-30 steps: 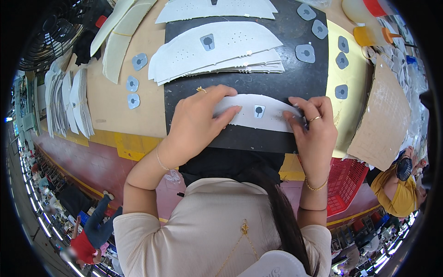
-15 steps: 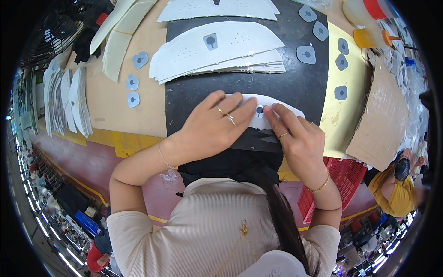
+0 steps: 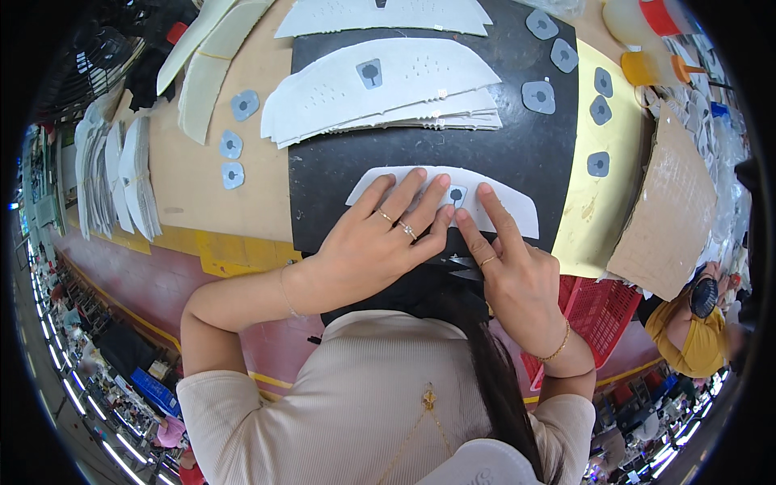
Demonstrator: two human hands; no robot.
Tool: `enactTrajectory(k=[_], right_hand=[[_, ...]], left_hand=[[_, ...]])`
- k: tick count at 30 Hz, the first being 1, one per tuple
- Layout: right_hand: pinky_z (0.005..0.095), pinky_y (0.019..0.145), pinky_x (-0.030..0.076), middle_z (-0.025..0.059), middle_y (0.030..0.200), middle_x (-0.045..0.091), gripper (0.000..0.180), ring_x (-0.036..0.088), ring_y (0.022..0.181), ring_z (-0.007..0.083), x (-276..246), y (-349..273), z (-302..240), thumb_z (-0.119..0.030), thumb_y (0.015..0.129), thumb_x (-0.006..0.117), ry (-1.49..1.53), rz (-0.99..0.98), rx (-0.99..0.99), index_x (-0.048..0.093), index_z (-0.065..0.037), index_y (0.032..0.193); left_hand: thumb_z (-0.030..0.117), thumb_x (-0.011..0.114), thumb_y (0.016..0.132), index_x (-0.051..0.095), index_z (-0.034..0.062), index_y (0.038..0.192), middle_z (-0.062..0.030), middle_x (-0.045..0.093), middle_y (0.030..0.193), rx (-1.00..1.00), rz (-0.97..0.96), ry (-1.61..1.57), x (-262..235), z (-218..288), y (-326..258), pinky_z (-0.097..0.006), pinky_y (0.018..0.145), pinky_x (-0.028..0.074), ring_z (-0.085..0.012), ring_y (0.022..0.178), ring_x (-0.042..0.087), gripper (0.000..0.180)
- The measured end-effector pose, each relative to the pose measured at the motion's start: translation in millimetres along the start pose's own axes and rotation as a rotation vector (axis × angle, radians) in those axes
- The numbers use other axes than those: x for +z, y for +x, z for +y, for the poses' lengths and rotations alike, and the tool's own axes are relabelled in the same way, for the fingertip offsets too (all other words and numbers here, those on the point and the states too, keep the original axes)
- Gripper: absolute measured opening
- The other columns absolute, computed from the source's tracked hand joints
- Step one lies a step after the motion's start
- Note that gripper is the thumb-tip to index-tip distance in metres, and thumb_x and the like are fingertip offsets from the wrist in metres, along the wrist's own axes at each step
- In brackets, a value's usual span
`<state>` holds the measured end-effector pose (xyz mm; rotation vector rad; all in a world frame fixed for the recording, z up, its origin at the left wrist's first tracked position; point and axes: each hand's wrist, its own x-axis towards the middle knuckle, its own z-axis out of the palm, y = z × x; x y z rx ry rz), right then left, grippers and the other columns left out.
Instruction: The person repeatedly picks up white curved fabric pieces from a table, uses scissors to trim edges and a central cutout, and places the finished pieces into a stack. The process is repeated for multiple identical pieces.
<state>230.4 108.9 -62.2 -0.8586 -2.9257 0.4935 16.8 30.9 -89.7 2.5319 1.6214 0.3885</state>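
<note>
I see no screens or signs. The nearest things to labels are small grey-blue patches with dark marks: one under my fingertips at frame centre (image 3: 457, 195), one on the white stack (image 3: 370, 73) above it, three on the tan board at upper left (image 3: 233, 149), and several along the black mat's upper right edge (image 3: 600, 109). A blue box (image 3: 155, 391) sits at lower left.

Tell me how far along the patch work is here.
Done: a fanned stack of white curved panels, the top one bearing a grey patch. In hand: both the left hand and right hand press a small grey patch onto a single white curved panel. Left: loose grey patches and bundled white panels.
</note>
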Motion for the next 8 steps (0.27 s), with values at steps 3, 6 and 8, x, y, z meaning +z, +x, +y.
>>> enactTrajectory(k=[3, 6, 8], right_hand=[[0.0285, 0.052, 0.053, 0.0128, 0.133, 0.058, 0.053, 0.065, 0.063, 0.0147, 0.5, 6.8, 6.7, 0.003, 0.075, 0.062, 0.117, 0.030, 0.033, 0.066, -0.010, 0.126], [0.0314, 0.058, 0.054, 0.0066, 0.128, 0.059, 0.063, 0.067, 0.073, 0.0189, -4.1, 16.8, 5.5, 0.009, 0.068, 0.061, 0.155, 0.014, 0.119, 0.066, -0.012, 0.127], [0.0324, 0.060, 0.055, 0.0044, 0.126, 0.060, 0.068, 0.067, 0.077, 0.0206, -8.9, 26.0, 1.8, 0.012, 0.064, 0.061, 0.140, 0.015, 0.146, 0.065, -0.014, 0.127]], left_hand=[[0.013, 0.064, 0.081, 0.062, 0.0110, 0.120, -0.0138, 0.051, 0.141, 0.003, -0.011, 0.015, -0.6, -1.3, 0.1, -0.046, 0.097, 0.046, -0.0336, 0.125, 0.050, 0.039], [0.012, 0.068, 0.078, 0.063, 0.0140, 0.121, -0.0135, 0.051, 0.141, 0.022, -0.041, -0.079, -5.2, -14.3, 1.5, -0.046, 0.100, 0.043, -0.0325, 0.126, 0.049, 0.043], [0.010, 0.069, 0.077, 0.062, 0.0166, 0.125, -0.0138, 0.049, 0.142, 0.007, -0.099, -0.225, -9.8, -22.4, 4.8, -0.046, 0.103, 0.040, -0.0317, 0.128, 0.047, 0.049]])
